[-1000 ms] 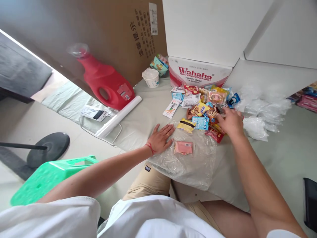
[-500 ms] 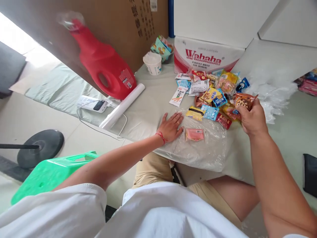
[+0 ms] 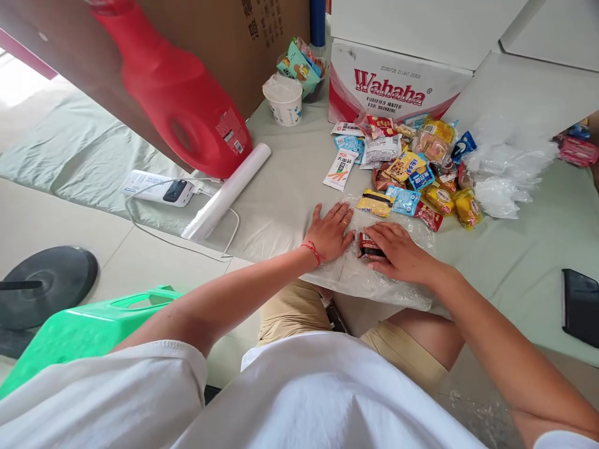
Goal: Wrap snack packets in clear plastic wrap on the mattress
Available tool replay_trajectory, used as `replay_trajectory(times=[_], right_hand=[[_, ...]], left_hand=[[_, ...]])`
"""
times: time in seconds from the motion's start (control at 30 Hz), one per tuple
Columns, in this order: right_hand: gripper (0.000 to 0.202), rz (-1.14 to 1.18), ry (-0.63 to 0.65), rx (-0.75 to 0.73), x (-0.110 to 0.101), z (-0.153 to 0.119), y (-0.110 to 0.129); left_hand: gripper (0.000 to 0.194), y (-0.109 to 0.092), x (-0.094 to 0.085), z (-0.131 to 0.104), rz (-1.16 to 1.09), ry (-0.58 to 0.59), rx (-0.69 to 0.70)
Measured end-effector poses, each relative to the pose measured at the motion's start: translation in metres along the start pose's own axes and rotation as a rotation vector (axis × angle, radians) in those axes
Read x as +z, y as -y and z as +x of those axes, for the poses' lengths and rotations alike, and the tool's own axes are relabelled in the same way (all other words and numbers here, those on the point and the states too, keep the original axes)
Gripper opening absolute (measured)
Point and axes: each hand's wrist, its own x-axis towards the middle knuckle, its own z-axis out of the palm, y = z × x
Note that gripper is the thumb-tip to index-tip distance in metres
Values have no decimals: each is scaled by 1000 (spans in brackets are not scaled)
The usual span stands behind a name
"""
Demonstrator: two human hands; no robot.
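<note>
My left hand [image 3: 330,232] lies flat with fingers spread on the left part of a clear plastic bag [image 3: 397,290] at the table's near edge. To its right, my right hand [image 3: 400,252] is over the same bag, with fingers and thumb around a brown snack packet [image 3: 369,246]. Part of that packet is hidden under the hand, and the pink packet seen on the bag before is out of sight there. Just beyond the hands is a pile of wrapped snacks; a yellow packet [image 3: 375,202] and a light blue packet [image 3: 405,201] lie nearest.
A Wahaha carton [image 3: 393,84] stands behind the snacks, with crumpled clear plastic [image 3: 508,168] to their right. Leftward are a paper cup [image 3: 284,103], a white roll [image 3: 227,192], a power bank [image 3: 156,188] and a large red bottle [image 3: 182,100]. A black phone [image 3: 580,305] lies far right.
My right hand has come left and nearer from the snack pile, bringing the brown packet onto the plastic bag over the pink one. My left hand stays on the bag. The view has shifted slightly.
</note>
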Motion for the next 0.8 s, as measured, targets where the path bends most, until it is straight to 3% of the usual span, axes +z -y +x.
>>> replay_trajectory(times=[0.07,0.23,0.4,0.5,0.6,0.67,0.8], right_hand=[[83,47,7,11,3,-2,-6],[72,17,10,-10,7,2,1],[59,26,-208,46,10,0,9],[63,51,-316,85,7,-8,11],[73,17,-245,26,10,-14,20],[67,-15,-196,14,16,-16,25],[54,23,-254,110,18,-21,19]], left_hand=[[63,0,0,0,-6,1,5],[62,0,-1,-1,-20,-17,2],[61,-1,0,-2,-17,-36,2],[60,-1,1,-2,-17,-35,4],[60,0,2,-2,-16,-32,-1],[60,0,2,-2,-15,-31,-2],[61,0,1,-2,-16,-25,1]])
